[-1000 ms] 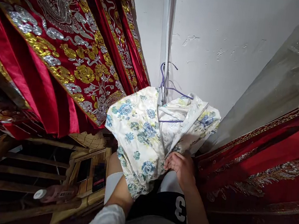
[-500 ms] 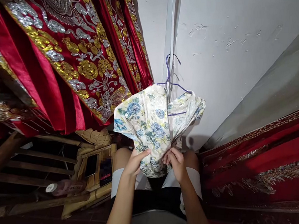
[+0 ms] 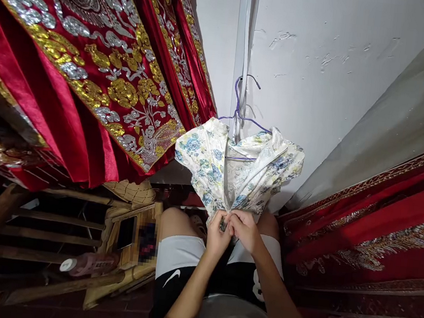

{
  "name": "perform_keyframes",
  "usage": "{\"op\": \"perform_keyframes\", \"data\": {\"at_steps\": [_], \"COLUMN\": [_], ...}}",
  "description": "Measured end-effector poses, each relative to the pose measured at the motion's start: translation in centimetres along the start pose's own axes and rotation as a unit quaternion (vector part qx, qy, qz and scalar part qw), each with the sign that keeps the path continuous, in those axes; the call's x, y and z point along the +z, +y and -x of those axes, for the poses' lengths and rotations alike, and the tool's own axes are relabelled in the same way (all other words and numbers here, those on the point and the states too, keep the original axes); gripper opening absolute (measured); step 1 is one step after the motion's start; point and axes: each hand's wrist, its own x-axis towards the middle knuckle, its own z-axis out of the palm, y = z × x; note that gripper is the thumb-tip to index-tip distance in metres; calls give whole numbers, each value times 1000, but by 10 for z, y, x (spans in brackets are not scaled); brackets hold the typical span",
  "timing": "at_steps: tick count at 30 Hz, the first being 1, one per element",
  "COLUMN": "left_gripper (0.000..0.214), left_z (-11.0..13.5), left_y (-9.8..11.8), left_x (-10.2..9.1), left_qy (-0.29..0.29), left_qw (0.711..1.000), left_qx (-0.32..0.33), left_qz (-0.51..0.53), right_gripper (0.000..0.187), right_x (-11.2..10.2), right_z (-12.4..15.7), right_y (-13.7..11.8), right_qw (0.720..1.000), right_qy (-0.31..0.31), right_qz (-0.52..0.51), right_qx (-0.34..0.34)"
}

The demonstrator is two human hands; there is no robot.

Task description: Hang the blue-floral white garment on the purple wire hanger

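Observation:
A cream dress or blouse with blue and green flowers (image 3: pixel 211 168) hangs on a thin purple wire hanger (image 3: pixel 252 121) in front of me. Its neckline is open in a V that narrows down to my hands. My left hand (image 3: pixel 220 228) is closed on the fabric at the left front edge. Right beside it, my right hand (image 3: pixel 243 229) pinches the other front edge, the fingers of both hands meeting at the point of the V. Any fastener between the fingertips is hidden. The lower part of the garment drops behind my hands.
Red velvet cloth with gold and silver sequins (image 3: pixel 127 93) hangs at the left. More red beaded garments (image 3: pixel 372 233) hang at the right. A white wall (image 3: pixel 308 52) stands behind. On a bamboo rack (image 3: pixel 68 238) at lower left lies a bottle (image 3: pixel 88 264).
My left hand has moved right from the garment's left side to meet my right hand at the front edges. The garment now faces me more squarely, its left side less bunched.

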Motion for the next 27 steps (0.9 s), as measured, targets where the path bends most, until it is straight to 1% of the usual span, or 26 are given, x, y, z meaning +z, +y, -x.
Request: {"op": "perform_keyframes", "data": {"at_steps": [1, 3, 5, 8, 10, 11, 13, 14, 15, 16, 18, 20, 21, 23, 24, 26, 27], "left_gripper": [10, 14, 15, 15, 15, 15, 14, 12, 11, 14, 23, 33, 33, 23, 19, 16, 15], "left_z": [-2, -8, -13, -15, -16, -18, -27, -35, -47, -61, -96, -135, -152, -178, -186, -193, -194], "left_y": [0, -1, -4, -9, -11, -11, -6, 0, 9, 20, 50, 82, 97, 123, 132, 145, 147], "left_x": [3, 7, 10, 15, 17, 16, 11, 6, -1, -9, -26, -42, -48, -54, -55, -57, -60], "left_qy": [-9, -39, -69, -105, -131, -147, -174, -176, -171, -150, -83, -4, 12, -5, -16, -16, 2], "left_qw": [1000, 999, 996, 991, 986, 982, 977, 978, 980, 985, 989, 980, 972, 957, 950, 939, 937], "left_qx": [8, 26, 35, 33, 29, 25, 15, 15, 24, 42, 119, 201, 235, 283, 299, 321, 327], "left_qz": [-10, -27, -38, -71, -103, -116, -124, -114, -97, -73, -24, -18, -31, -68, -88, -119, -126], "right_gripper": [18, 17, 16, 19, 21, 21, 22, 22, 22, 22, 22, 22, 21, 20, 20, 20, 21], "right_x": [-3, -11, -19, -23, -22, -21, -18, -17, -17, -17, -17, -17, -17, -17, -17, -18, -19], "right_z": [-7, -25, -47, -74, -83, -85, -83, -81, -79, -76, -72, -70, -70, -73, -76, -84, -88], "right_y": [-11, -43, -85, -144, -168, -173, -173, -169, -165, -160, -155, -155, -156, -157, -156, -147, -140], "right_qw": [1000, 997, 993, 983, 975, 972, 970, 971, 971, 972, 971, 967, 965, 962, 961, 961, 961], "right_qy": [15, 56, 84, 100, 103, 102, 96, 91, 87, 83, 81, 77, 74, 68, 68, 79, 87], "right_qz": [13, 18, -3, -10, -7, -3, 9, 17, 24, 29, 32, 35, 38, 43, 45, 55, 64], "right_qx": [-19, -53, -80, -154, -199, -213, -224, -222, -219, -218, -223, -240, -250, -262, -264, -260, -254]}}
